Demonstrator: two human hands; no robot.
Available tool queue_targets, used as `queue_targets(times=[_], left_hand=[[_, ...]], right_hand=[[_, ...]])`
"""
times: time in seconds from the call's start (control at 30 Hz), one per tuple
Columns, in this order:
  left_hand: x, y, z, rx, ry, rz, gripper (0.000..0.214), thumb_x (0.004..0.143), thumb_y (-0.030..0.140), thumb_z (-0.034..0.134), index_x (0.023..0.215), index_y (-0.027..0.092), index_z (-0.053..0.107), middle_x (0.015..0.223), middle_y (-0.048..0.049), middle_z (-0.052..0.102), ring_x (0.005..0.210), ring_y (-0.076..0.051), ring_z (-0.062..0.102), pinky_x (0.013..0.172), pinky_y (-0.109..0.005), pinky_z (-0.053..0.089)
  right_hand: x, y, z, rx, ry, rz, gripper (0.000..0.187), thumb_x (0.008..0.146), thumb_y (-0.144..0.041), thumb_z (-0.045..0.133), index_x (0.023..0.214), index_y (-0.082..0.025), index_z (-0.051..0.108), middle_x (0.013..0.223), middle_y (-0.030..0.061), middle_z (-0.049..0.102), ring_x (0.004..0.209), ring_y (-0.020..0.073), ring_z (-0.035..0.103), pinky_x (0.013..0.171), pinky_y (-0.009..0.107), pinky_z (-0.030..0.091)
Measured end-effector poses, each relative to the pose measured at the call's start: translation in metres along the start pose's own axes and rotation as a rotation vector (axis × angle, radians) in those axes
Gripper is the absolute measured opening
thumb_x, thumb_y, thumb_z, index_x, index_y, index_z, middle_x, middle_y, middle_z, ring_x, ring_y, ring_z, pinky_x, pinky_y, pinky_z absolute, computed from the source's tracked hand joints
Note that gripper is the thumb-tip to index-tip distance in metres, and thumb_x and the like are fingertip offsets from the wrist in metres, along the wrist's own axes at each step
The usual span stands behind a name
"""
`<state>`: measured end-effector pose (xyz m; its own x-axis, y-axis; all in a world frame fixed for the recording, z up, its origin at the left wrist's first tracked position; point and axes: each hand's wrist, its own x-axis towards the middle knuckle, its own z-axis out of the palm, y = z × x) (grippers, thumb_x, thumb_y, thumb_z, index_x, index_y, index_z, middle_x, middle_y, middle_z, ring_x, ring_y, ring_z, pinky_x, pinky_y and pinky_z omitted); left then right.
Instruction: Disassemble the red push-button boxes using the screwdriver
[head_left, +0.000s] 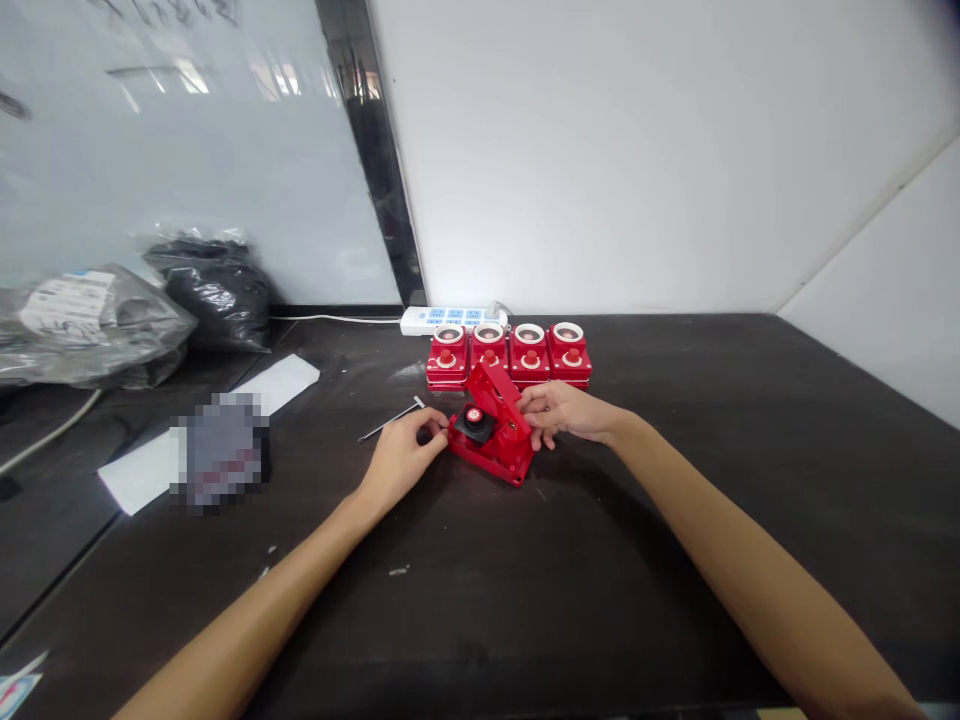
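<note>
Four closed red push-button boxes (508, 356) already lined up at the far side of the dark bench (697, 420), a fifth red box (491, 452) just nearer with its hinged lid not yet closed, held between the apart hands, left hand (401, 462) clamped on its left edge, right hand (562, 412) on its right side

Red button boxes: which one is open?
The red button box between the person's left hand and right hand, in front of the row. Its red lid stands raised, showing a black inside; the four boxes behind are shut.
</note>
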<state>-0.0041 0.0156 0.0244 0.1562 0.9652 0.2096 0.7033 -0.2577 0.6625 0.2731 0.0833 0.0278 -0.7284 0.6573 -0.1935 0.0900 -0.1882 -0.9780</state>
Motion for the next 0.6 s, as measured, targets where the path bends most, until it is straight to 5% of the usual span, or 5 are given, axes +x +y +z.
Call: queue_targets(times=[0.43, 0.6], left_hand=[[-0.0008, 0.0017, 0.0006, 0.014, 0.024, 0.026, 0.012, 0.080, 0.025, 0.054, 0.086, 0.022, 0.064, 0.081, 0.0003, 0.070, 0.079, -0.020, 0.065, 0.079, -0.032, 0.046], [-0.0042, 0.0042, 0.0005, 0.026, 0.138, 0.057, 0.014, 0.086, 0.029, 0.053, 0.090, 0.022, 0.064, 0.087, -0.0012, 0.070, 0.086, -0.021, 0.065, 0.084, -0.034, 0.047]], right_hand=[[0.0002, 0.0016, -0.0003, -0.001, 0.002, -0.010, 0.032, 0.077, -0.031, 0.076, 0.096, -0.013, 0.058, 0.067, -0.0012, 0.062, 0.053, 0.0120, 0.065, 0.040, 0.017, 0.046], [0.0004, 0.0002, 0.0017, -0.032, 0.026, -0.014, 0.031, 0.077, -0.033, 0.075, 0.095, -0.014, 0.058, 0.066, -0.0015, 0.061, 0.052, 0.0118, 0.064, 0.040, 0.018, 0.046]])
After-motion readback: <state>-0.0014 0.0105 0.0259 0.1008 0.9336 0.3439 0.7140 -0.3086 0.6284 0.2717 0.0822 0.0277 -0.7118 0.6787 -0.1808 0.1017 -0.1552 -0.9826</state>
